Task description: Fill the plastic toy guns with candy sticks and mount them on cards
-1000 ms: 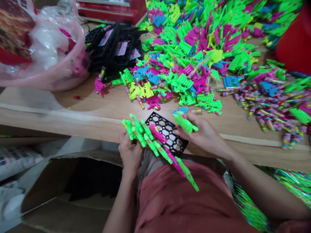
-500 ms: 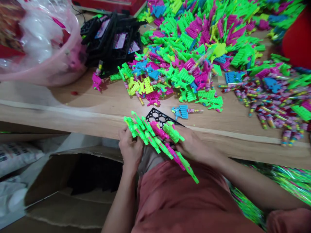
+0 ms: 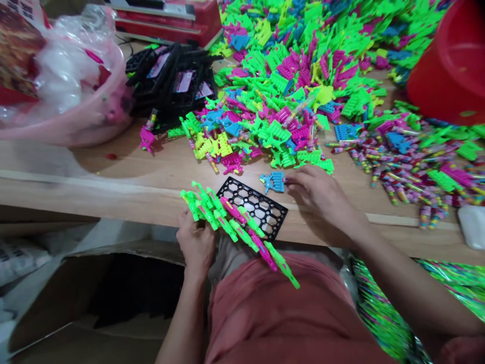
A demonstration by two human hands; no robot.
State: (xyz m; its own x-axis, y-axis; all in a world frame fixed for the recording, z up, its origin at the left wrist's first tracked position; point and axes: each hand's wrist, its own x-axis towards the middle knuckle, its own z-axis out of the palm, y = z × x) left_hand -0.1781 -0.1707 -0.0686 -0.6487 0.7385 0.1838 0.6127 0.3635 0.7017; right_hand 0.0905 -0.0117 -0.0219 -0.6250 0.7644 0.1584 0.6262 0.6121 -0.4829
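My left hand (image 3: 196,241) is closed at the near left end of a black lattice tray (image 3: 278,215), its fingertips hidden under a bunch of plastic toy pieces. These green toy pieces (image 3: 227,222) and pink toy pieces (image 3: 261,253) stand up over the tray's near side in slanting rows. Bare openings show across the tray's far and right parts. My right hand (image 3: 320,194) reaches to the tabletop, fingers pinched at the right end of a blue comb-shaped toy piece (image 3: 275,182). That piece lies flat just beyond the tray.
Loose toy pieces (image 3: 280,86) heap across the back. Small bead-filled tubes (image 3: 397,167) lie at right below a red bucket (image 3: 439,76). Black trays (image 3: 182,86) are stacked beside a pink basin (image 3: 68,126). A cardboard box (image 3: 38,313) stands below the table edge (image 3: 76,207).
My right hand has left the tray and moved up and right to the blue toy piece, uncovering more of the lattice. My left hand keeps its place. The view has shifted slightly.
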